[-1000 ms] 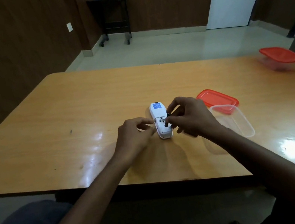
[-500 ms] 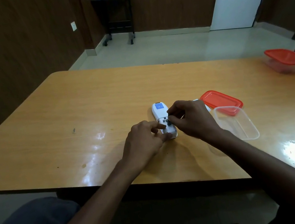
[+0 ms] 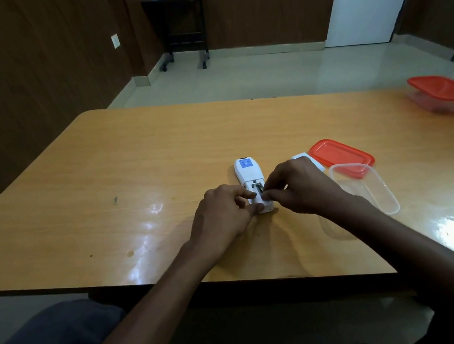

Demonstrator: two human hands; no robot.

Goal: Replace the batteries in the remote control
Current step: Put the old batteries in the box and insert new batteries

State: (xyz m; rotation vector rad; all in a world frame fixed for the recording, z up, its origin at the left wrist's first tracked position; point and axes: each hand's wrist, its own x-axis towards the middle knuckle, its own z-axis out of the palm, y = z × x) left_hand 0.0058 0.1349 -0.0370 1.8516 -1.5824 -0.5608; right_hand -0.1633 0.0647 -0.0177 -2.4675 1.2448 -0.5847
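A white remote control (image 3: 247, 171) lies face down on the wooden table (image 3: 129, 174), its blue label up and its battery bay uncovered. My left hand (image 3: 223, 216) holds the remote's near end from the left, fingers pressed on its edge. My right hand (image 3: 298, 186) pinches a dark battery (image 3: 259, 188) with its fingertips inside the bay. A white battery cover (image 3: 305, 158) lies just behind my right hand, partly hidden by it.
A clear plastic box (image 3: 374, 188) sits open right of my right hand, its red lid (image 3: 341, 156) resting behind it. A second red-lidded box (image 3: 442, 93) stands at the far right table edge. The near table edge runs below my forearms.
My right hand has lowered the battery from above the remote into the bay. My left hand has slid closer and now grips the remote's near end.
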